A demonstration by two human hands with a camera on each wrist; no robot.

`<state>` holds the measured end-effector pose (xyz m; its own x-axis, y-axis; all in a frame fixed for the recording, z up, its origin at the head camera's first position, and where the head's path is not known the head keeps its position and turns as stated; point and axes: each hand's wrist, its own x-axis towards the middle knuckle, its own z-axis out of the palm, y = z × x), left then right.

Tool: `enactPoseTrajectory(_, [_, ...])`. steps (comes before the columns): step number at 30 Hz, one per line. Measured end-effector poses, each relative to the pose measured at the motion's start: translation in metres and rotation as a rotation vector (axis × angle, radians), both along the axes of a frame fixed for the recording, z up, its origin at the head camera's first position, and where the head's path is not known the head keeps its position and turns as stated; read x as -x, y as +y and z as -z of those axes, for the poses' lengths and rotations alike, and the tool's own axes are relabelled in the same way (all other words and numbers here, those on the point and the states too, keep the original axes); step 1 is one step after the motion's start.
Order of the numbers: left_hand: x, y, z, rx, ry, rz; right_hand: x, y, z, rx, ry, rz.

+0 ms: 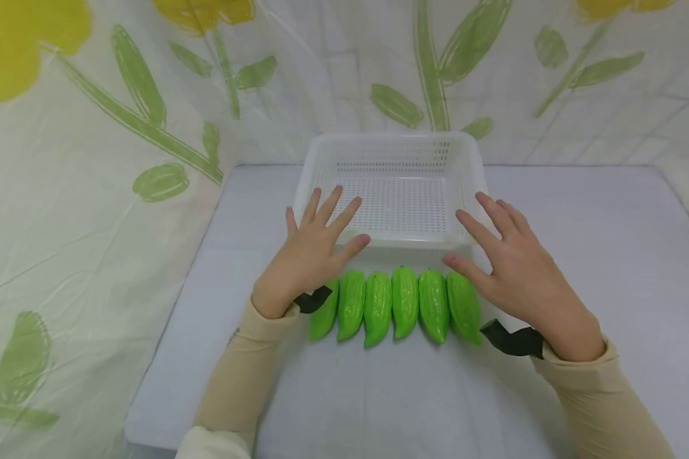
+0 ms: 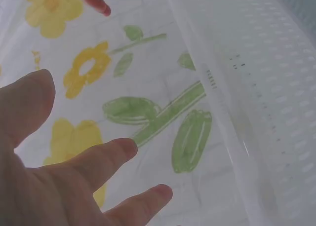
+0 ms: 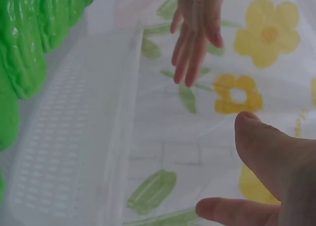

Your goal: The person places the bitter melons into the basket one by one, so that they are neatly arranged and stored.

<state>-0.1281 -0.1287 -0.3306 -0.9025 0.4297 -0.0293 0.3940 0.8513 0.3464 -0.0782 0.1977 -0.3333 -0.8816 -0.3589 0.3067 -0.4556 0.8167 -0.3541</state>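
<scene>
Fingers spread, my left hand (image 1: pixel 309 260) is over the left front corner of a white plastic basket (image 1: pixel 390 242). My right hand (image 1: pixel 517 274) is at the basket's right front corner, its fingers also apart. Neither hand holds anything. Just in front of the basket, several shiny green bitter melons (image 1: pixel 377 306) lie side by side in a row, tapered ends toward me. My left wrist overlaps the leftmost one in the head view. Ridged, bumpy skin shows on the bitter melons (image 3: pixel 19 43) in the right wrist view. Nothing lies inside the basket, and its slotted floor shows.
A pale cloth covers the table (image 1: pixel 367 408) under the basket. Behind and to the left hangs a white sheet (image 1: pixel 344 76) printed with yellow flowers and green leaves. Each wrist wears a black strap (image 1: pixel 513 339).
</scene>
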Motion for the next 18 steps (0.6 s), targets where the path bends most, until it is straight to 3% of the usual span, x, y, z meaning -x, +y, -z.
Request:
enactPoseTrajectory(8, [0.013, -0.013, 0.003, -0.059, 0.039, -0.027, -0.009, 0.001, -0.006, -0.028, -0.091, 0.054])
enactPoseTrajectory(18, [0.032, -0.028, 0.011, -0.103, 0.054, -0.077, -0.014, -0.004, -0.009, -0.047, -0.146, 0.023])
